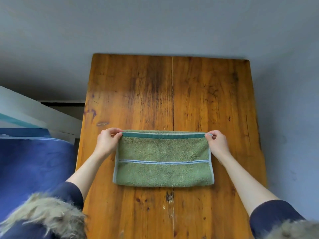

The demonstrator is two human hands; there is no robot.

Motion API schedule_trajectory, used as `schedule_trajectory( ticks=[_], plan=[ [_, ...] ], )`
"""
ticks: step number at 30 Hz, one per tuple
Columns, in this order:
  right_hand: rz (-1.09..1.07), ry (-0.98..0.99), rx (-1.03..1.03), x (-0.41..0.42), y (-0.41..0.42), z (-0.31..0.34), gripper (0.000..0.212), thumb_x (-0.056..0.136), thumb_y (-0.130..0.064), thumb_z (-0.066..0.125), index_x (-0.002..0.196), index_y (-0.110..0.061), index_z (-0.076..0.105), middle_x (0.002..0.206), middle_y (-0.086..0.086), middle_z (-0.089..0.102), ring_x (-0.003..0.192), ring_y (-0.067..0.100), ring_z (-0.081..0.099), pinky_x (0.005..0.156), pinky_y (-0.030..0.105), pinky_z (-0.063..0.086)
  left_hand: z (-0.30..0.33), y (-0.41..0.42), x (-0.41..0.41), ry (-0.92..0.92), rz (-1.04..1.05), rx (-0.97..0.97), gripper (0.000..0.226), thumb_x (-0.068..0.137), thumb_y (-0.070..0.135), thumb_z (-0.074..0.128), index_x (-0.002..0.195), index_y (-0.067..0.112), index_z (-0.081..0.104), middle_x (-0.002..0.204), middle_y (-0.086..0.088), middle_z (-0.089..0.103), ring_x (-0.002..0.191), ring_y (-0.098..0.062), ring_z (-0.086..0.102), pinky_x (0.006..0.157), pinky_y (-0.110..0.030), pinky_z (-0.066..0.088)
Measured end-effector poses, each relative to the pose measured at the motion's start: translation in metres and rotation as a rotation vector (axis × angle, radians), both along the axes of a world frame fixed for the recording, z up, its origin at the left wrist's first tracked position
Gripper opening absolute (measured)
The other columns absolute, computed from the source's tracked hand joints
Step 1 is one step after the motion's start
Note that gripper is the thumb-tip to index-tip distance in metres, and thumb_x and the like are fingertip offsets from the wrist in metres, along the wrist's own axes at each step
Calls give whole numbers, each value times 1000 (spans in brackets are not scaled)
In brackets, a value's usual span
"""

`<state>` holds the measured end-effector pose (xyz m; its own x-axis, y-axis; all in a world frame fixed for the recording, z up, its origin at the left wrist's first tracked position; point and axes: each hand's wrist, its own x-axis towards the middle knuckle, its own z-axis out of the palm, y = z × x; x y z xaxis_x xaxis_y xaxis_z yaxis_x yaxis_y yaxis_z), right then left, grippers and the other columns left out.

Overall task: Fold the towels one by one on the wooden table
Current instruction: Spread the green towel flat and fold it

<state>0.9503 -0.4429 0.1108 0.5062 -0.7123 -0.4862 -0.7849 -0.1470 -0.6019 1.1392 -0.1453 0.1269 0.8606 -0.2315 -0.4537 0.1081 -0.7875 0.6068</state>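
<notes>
A green towel (163, 157) with a blue-and-white stripe and a dark green band along its far edge lies folded flat on the wooden table (172, 94). My left hand (107, 140) pinches the towel's far left corner. My right hand (216, 141) pinches its far right corner. Both corners sit at the far edge, level with each other, and the fold runs along the near edge.
A blue cloth surface (32, 168) lies left of the table, with a white frame (34, 111) behind it. A grey wall stands beyond the table's far edge. Fur-trimmed dark sleeves (51, 214) show at the bottom corners.
</notes>
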Motion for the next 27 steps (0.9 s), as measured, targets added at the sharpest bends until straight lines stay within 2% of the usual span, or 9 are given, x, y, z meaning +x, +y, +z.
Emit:
schedule_trajectory(
  ticks=[2,6,13,18,23,25,27],
  plan=[
    [-2,18,-22,0,2,-5,20,96,-18,49,109,-5,57,105,6,57,95,19,50,78,29,38,-2,-3,1,-29,-6,4,16,92,14,55,99,9,68,100,-7,67,92,-19,56,83,-32,43],
    [-26,32,-50,0,5,-11,17,96,-16,46,107,-6,56,107,6,56,99,20,50,83,31,39,-3,-6,-4,-74,-6,-11,18,94,14,51,103,6,66,106,-11,64,98,-24,56,90,-36,43],
    [-50,-72,-183,-6,16,-12,6,96,-13,44,95,-9,50,96,3,52,89,20,47,77,30,34,-1,-8,-13,-263,-68,-87,14,95,10,48,102,6,60,102,-8,57,94,-19,52,85,-28,39],
    [-52,-81,-218,-1,12,-17,11,94,-16,49,99,-8,55,98,4,55,88,19,49,76,29,35,-13,-14,-5,-257,-59,-49,15,95,10,48,103,5,60,103,-13,57,96,-25,53,85,-31,38],
    [-86,-16,-244,5,10,-22,16,93,-20,52,102,-9,59,106,11,56,99,28,53,88,40,40,-26,-23,1,-217,-34,11,17,96,17,48,107,9,58,109,-15,53,98,-30,54,83,-32,39],
    [-103,27,-358,4,16,-19,23,92,-24,53,109,-10,57,115,12,52,108,30,49,92,42,36,-25,-24,-2,-273,-45,82,21,95,21,49,112,10,55,113,-16,49,101,-33,53,84,-40,43],
    [-45,-11,-519,1,29,-13,30,92,-25,52,118,-9,55,122,12,50,113,29,46,91,40,33,-23,-23,-12,-403,-98,183,27,92,17,53,118,9,52,117,-20,48,108,-36,48,89,-48,40]
  ],
)
